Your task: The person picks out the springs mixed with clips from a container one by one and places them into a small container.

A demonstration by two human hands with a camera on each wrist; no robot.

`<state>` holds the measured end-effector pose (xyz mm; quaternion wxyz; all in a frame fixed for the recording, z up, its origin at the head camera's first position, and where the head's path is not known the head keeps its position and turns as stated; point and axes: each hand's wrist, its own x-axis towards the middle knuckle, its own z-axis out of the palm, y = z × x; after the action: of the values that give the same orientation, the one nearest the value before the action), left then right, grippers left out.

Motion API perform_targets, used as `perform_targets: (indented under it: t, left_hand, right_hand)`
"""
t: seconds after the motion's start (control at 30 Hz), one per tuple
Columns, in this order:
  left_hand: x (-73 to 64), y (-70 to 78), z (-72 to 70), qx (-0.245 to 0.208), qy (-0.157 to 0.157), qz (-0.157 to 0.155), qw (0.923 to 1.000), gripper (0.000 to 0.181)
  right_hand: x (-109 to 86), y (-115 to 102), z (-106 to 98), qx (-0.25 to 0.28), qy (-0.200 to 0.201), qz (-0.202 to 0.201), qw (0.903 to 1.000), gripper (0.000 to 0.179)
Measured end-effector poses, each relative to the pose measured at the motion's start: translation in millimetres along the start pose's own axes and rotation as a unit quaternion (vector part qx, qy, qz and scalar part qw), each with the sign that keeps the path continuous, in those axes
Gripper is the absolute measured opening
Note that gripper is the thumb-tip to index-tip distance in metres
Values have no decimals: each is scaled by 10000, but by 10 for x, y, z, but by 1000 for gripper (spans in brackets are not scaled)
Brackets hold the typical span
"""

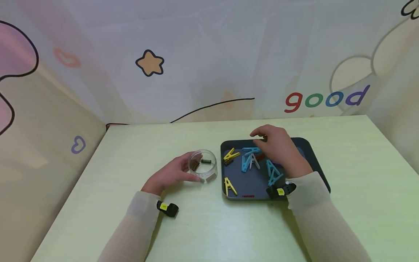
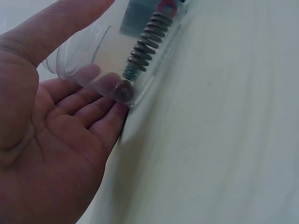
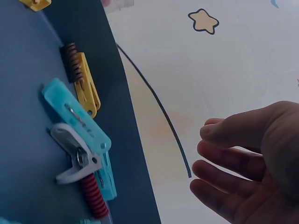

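Observation:
My left hand [image 1: 173,173] holds a clear round jar [image 1: 214,168], thumb on the near side and fingers around the far side. Dark coil springs [image 1: 206,161] lie inside it; a grey-brown spring [image 2: 148,42] shows through the wall in the left wrist view. My right hand [image 1: 276,147], fingers loosely bent and holding nothing, hovers over the far part of a dark tray [image 1: 252,185]. In that tray are yellow clothespins [image 1: 230,186], blue clothespins [image 1: 273,173] and a white clothespin [image 3: 74,156]. A red spring [image 3: 95,196] lies against the white one.
The tray's raised rim [image 1: 226,143] stands just right of the jar. Another red spring [image 1: 248,196] lies along its near edge, and a dark spring [image 3: 72,63] beside a yellow clothespin. A printed cloth backdrop [image 1: 209,65] rises behind the pale table [image 1: 203,229].

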<state>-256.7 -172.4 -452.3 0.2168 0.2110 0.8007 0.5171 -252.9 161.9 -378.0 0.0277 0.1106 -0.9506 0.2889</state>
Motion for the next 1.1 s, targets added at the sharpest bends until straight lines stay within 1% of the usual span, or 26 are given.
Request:
perform_targets:
  t: [0.1,0.23,0.33,0.43,0.67,0.83,1.1]
  left_hand:
    - [-6,-5,7,52,41,13,10000,84]
    - [-6,-13,-7,142,105,-50,9998,81]
    - [7,-18,-20,141,99,-67,9998,80]
    - [20,-24,-27,101,59,-19,9999,80]
    - [25,-40,-11,85,26,-27,10000,82]
    - [32,-51,2,124,71,-5,9999,82]
    - [18,-11,7,32,-15,30,10000,81]
  right_hand:
    - [12,14,-3,-127,-127,7,9998,27]
    - [50,8,-17,-300,-402,20,9987,27]
    - [79,-5,-29,-399,-591,70,9974,28]
    - [99,-12,-33,-422,-740,133,9963,28]
    - [128,15,-18,-527,-1097,248,9922,28]
    - [127,32,-15,-648,-1238,299,9897,23]
    - [150,70,-2,-671,-1598,350,9842,15]
